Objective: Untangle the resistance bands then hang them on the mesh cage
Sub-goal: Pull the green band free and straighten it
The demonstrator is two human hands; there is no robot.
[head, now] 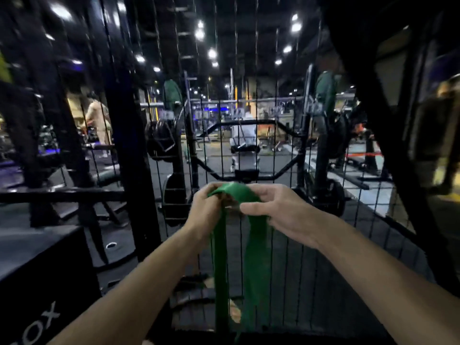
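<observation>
A: What fills most of the view?

B: A black mesh cage (281, 150), its thin wires running top to bottom right in front of the person. Through it a dim gym shows, with ceiling lights (212, 53) and a rack loaded with weight plates (159, 143)

A: Anything big on this side of the wires?

B: A dark box (42, 267) low on the left, with pale lettering on its face, too cut off to read

A: And the band?

B: One green resistance band (256, 265), raised in front of the cage at about mid-height. Its top is bunched between the two hands, and two flat lengths hang straight down from there, one narrow on the left, one wider on the right, close together. Whether it touches the wires I cannot tell

A: How are the hands set?

B: The left hand (204, 210) has its fingers curled over the top fold, gripping it. The right hand (278, 207) pinches the same fold from the other side, thumb lying across the green. Both forearms reach in from the bottom edge

A: Anything smaller?

B: Something small sits under the fold between the fingers, too blurred to name
</observation>
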